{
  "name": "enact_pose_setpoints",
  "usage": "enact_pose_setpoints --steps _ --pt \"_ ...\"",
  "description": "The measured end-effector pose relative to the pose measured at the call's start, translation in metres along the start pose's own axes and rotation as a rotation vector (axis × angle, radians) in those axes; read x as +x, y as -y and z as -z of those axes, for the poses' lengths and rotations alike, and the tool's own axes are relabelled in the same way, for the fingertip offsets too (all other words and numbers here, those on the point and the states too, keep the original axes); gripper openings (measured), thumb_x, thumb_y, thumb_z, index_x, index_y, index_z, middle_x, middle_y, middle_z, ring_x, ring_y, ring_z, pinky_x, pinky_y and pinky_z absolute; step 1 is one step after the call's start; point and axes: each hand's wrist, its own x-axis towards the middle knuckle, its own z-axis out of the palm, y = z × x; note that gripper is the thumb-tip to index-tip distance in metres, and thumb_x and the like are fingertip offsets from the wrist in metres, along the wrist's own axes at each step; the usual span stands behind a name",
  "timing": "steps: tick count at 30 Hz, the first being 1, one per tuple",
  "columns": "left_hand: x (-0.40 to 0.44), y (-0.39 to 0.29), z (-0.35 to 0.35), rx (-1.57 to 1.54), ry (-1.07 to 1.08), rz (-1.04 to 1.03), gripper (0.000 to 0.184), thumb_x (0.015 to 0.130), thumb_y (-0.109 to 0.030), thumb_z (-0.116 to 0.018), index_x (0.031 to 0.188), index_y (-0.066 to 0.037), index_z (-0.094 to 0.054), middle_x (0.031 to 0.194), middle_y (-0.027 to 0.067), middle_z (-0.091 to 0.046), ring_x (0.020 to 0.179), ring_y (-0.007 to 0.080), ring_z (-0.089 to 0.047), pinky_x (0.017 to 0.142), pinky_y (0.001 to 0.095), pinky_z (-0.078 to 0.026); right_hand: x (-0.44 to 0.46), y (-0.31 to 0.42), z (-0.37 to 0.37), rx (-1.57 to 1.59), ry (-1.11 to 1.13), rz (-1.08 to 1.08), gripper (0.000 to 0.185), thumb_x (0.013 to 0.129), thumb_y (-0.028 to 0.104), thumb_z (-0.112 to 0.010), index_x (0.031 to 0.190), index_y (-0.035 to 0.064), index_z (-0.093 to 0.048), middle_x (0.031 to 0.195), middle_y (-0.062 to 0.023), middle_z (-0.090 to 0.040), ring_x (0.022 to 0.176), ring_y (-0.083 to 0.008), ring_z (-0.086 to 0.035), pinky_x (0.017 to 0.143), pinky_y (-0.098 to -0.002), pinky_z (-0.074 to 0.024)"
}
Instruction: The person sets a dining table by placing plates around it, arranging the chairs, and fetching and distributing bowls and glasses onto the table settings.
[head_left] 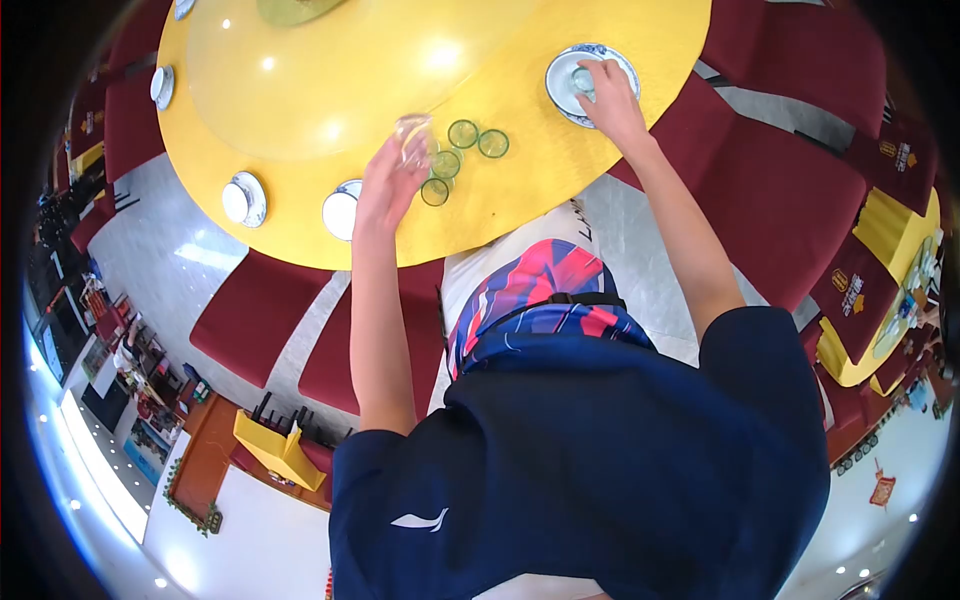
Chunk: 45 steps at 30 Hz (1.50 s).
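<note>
My left hand (392,182) is closed around a clear drinking glass (413,138) above the yellow tabletop (520,190). Several drinking glasses with greenish rims (493,143) stand in a cluster just right of that hand. Over at the right, my right hand (612,98) has its fingers and thumb around a small glass (583,82). That glass is on a white plate with a blue patterned rim (562,98), near the table's edge. The fingers partly cover both the glass and the plate.
White dishes on patterned saucers sit along the left rim: one beside my left forearm (341,212), another farther left (240,200), and one at far left (160,88). A shiny turntable (300,90) occupies the table's middle. Dark red chairs (780,190) surround the table.
</note>
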Motion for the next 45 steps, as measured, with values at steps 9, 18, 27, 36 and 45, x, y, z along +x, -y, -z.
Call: enact_pose_setpoints --steps 9,18,27,36,45 --pt "-0.109 0.040 0.114 -0.073 -0.351 -0.294 0.050 0.092 -0.012 -0.062 0.137 0.001 -0.044 0.118 0.0110 -0.057 0.106 0.0200 -0.057 0.095 0.0357 -0.048 0.007 0.007 -0.012 -0.106 0.047 0.106 0.058 0.075 0.008 -0.074 0.128 0.0085 -0.051 0.119 -0.0201 -0.053 0.110 -0.0385 -0.052 0.096 -0.0461 -0.0449" --pt "-0.089 0.025 0.180 0.947 -0.893 -0.645 0.058 0.073 -0.013 -0.083 0.118 0.004 -0.051 0.114 0.0183 -0.061 0.109 0.0285 -0.060 0.089 0.0378 -0.051 -0.046 0.174 -0.028 -0.131 0.182 0.294 0.053 0.081 0.019 -0.070 0.128 0.0075 -0.049 0.112 -0.0170 -0.057 0.103 -0.0350 -0.057 0.087 -0.0438 -0.0489" --pt "-0.055 0.037 0.194 1.080 -0.790 -0.644 0.056 0.074 -0.004 -0.076 0.122 0.003 -0.049 0.119 0.0215 -0.057 0.115 0.0384 -0.051 0.097 0.0439 -0.042 -0.087 0.267 -0.116 -0.332 0.354 0.052 0.073 0.082 0.048 -0.067 0.131 0.0027 -0.038 0.107 -0.0243 -0.060 0.080 -0.0390 -0.067 0.065 -0.0460 -0.0562" --pt "-0.055 0.038 0.219 1.118 -0.731 -0.777 0.061 0.075 -0.003 -0.074 0.128 0.000 -0.045 0.124 0.0208 -0.053 0.118 0.0386 -0.048 0.099 0.0458 -0.042 -0.091 0.259 -0.167 -0.426 0.374 -0.032 0.081 0.084 0.043 -0.067 0.140 0.0008 -0.027 0.110 -0.0277 -0.058 0.083 -0.0392 -0.067 0.066 -0.0455 -0.0567" --pt "-0.130 0.070 0.188 0.854 -0.403 -0.756 0.039 0.081 -0.014 -0.075 0.113 0.001 -0.060 0.107 0.0172 -0.061 0.100 0.0272 -0.060 0.084 0.0353 -0.049 -0.118 0.267 -0.124 -0.069 0.360 -0.155 0.065 0.084 0.038 -0.069 0.129 -0.0005 -0.042 0.106 -0.0205 -0.061 0.083 -0.0264 -0.068 0.066 -0.0366 -0.0551"
